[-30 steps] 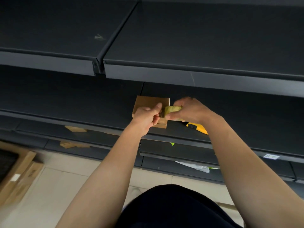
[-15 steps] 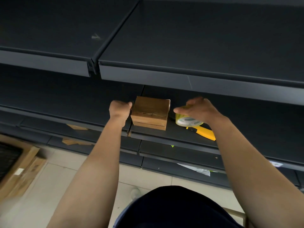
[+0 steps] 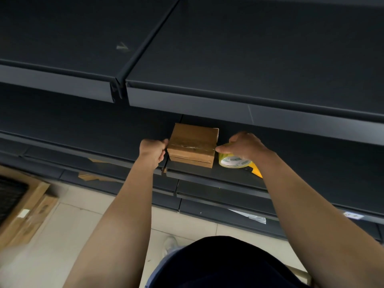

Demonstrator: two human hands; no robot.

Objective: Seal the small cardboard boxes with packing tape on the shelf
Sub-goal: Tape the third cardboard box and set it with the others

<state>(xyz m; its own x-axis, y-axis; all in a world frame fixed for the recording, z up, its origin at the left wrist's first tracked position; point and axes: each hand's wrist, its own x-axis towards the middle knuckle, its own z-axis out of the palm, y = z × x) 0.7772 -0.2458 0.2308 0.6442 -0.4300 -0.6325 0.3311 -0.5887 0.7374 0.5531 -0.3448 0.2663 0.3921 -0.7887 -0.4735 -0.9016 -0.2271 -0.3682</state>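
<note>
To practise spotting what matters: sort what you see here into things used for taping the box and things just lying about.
In use: small cardboard box, packing tape roll, left hand, right hand, dark shelf; probably the yellow tool.
Lying about: cardboard scraps on the lower shelf, cardboard packaging on the floor, white sheet below.

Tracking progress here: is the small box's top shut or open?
Shut: the box top lies flat, a glossy tape strip running across it toward the tape roll.
</note>
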